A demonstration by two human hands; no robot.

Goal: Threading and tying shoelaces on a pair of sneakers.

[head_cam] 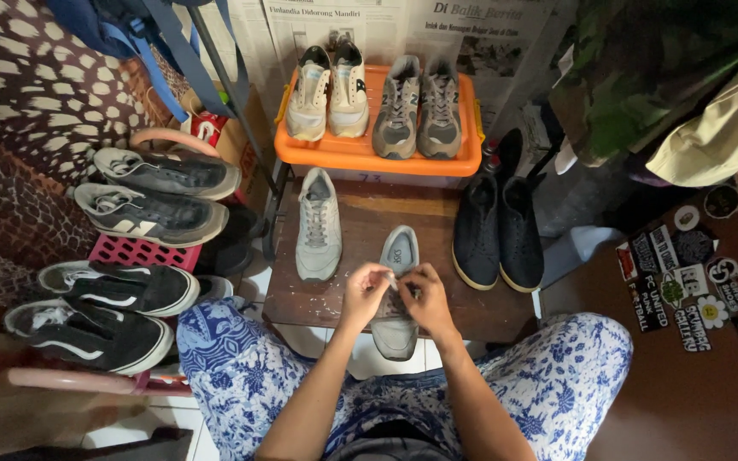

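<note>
Head view: left hand [366,290] and right hand [424,294] both pinch closed on the laces over the middle of a grey sneaker [395,294], fingertips meeting above its tongue, which suits working the lacing. That shoe lies at the near edge of a low wooden table [360,230], one end overhanging toward the person's knees, long axis running near-to-far. Its grey mate [318,224] stands just left, parallel. Black slip-ons [499,232] sit right; an orange tray [369,152] beyond carries two more pairs.
</note>
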